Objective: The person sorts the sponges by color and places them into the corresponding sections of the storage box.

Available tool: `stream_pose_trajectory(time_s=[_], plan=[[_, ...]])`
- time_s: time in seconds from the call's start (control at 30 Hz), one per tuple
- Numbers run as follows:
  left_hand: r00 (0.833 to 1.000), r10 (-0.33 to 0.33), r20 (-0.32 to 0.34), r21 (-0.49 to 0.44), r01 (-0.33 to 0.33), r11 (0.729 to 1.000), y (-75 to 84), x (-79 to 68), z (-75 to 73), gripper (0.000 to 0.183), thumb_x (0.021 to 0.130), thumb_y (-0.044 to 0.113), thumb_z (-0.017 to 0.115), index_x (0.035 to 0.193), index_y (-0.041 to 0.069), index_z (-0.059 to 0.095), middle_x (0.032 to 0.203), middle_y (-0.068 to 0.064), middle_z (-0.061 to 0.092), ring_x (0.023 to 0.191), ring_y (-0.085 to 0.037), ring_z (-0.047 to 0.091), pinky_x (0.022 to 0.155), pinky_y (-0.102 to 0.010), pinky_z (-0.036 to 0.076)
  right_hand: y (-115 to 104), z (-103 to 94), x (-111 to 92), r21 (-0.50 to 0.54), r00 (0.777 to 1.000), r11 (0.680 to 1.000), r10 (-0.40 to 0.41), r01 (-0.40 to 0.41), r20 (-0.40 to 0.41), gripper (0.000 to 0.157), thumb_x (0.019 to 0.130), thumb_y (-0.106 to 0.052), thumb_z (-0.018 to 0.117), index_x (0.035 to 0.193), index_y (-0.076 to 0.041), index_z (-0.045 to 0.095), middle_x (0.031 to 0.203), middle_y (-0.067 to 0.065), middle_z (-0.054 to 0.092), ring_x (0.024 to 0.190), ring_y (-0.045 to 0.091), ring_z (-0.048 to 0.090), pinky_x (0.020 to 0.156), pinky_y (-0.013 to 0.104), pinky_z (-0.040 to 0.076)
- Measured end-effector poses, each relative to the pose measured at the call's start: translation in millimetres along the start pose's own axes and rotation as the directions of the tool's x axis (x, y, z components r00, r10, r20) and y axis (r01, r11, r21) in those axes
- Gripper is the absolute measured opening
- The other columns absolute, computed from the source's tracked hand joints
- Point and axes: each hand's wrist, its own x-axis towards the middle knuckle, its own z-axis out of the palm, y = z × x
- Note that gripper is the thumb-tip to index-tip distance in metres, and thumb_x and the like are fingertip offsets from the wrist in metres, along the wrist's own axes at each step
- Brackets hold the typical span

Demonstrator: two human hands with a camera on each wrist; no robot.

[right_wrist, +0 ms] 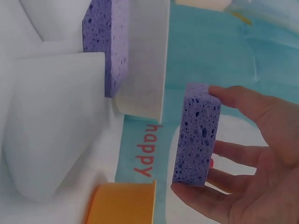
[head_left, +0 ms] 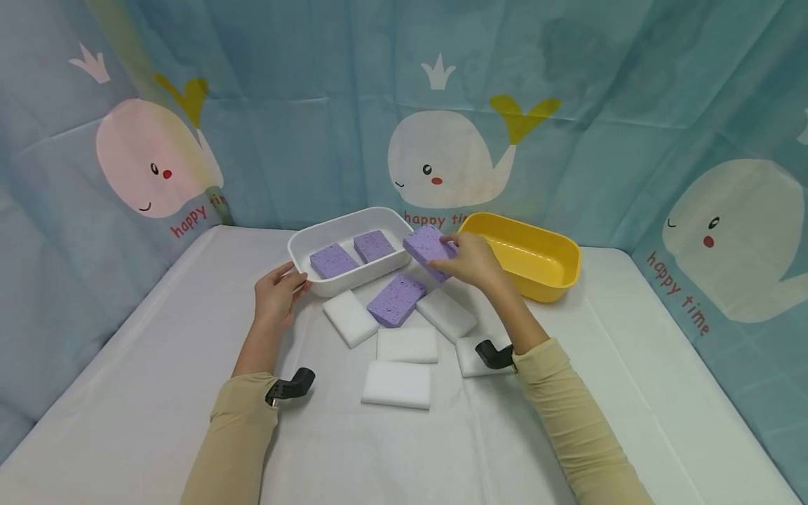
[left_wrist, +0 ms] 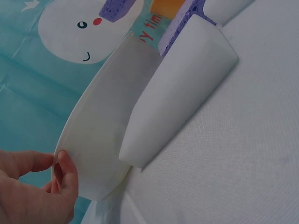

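Note:
My right hand [head_left: 472, 261] grips a purple sponge [head_left: 426, 245] between thumb and fingers. In the head view this sponge is raised by the right end of a white tub [head_left: 347, 282]. In the right wrist view the held sponge [right_wrist: 196, 135] shows its pored side. My left hand [head_left: 275, 293] pinches the tub's rim at its near left corner; the left wrist view shows thumb and fingers on the rim. Inside the tub lie two purple sponges, one on the left [head_left: 332, 261] and one on the right [head_left: 374, 246]. Another purple sponge [head_left: 396, 300] lies before the tub.
A yellow tub [head_left: 533, 256] stands right of the white one, partly behind my right hand. Several white sponge blocks, such as the nearest one [head_left: 396, 384], lie on the white-covered table [head_left: 353, 456]. A blue whale-print curtain [head_left: 284, 140] hangs behind.

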Motion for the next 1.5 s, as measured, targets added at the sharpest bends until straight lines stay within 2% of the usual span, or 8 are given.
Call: stream_pose_trajectory(time_s=[0.33, 0.7, 0.97, 1.5], plan=[[1.000, -0.013, -0.015, 0.006, 0.013, 1.000, -0.9, 1.2, 0.6, 0.060, 0.106, 0.003, 0.060, 0.162, 0.006, 0.040, 0.116, -0.003, 0.057, 0.114, -0.017, 0.066, 0.089, -0.014, 0.059, -13, 4.4, 13, 0.003, 1.000, 1.000, -0.024, 0.023, 0.010, 0.064, 0.094, -0.031, 0.081, 0.145, 0.001, 0.060, 0.147, 0.023, 0.060, 0.131, 0.039, 0.060, 0.109, 0.049, 0.055], [1.000, 0.002, -0.002, 0.001, -0.002, 1.000, -0.2, 1.0, -1.0, 0.061, 0.106, 0.003, 0.059, 0.162, 0.005, 0.039, 0.120, -0.005, 0.058, 0.104, -0.011, 0.067, 0.091, -0.015, 0.059, -33, 6.3, 28, -0.038, 0.999, 0.999, -0.032, 0.033, 0.009, 0.064, 0.094, -0.033, 0.079, 0.146, 0.000, 0.061, 0.149, 0.021, 0.060, 0.135, 0.038, 0.056, 0.116, 0.050, 0.049], [1.000, 0.004, -0.002, -0.007, -0.004, 1.000, -0.8, 2.0, -1.4, 0.060, 0.105, 0.002, 0.059, 0.162, 0.004, 0.039, 0.118, -0.005, 0.058, 0.101, -0.009, 0.067, 0.091, -0.015, 0.059, -43, 11.7, 42, -0.013, 1.000, 1.000, -0.019, 0.019, 0.019, 0.063, 0.094, -0.034, 0.078, 0.144, 0.000, 0.061, 0.143, 0.020, 0.063, 0.128, 0.035, 0.061, 0.111, 0.047, 0.054], [1.000, 0.005, -0.002, 0.010, -0.005, 1.000, -1.6, 3.3, -1.1, 0.060, 0.106, 0.003, 0.059, 0.162, 0.005, 0.039, 0.134, -0.013, 0.058, 0.106, -0.011, 0.066, 0.095, -0.017, 0.058, -67, 29.0, 70, -0.070, 1.000, 0.998, -0.008, 0.010, 0.021, 0.061, 0.095, -0.037, 0.077, 0.141, 0.001, 0.063, 0.138, 0.017, 0.067, 0.125, 0.032, 0.064, 0.109, 0.043, 0.055]])
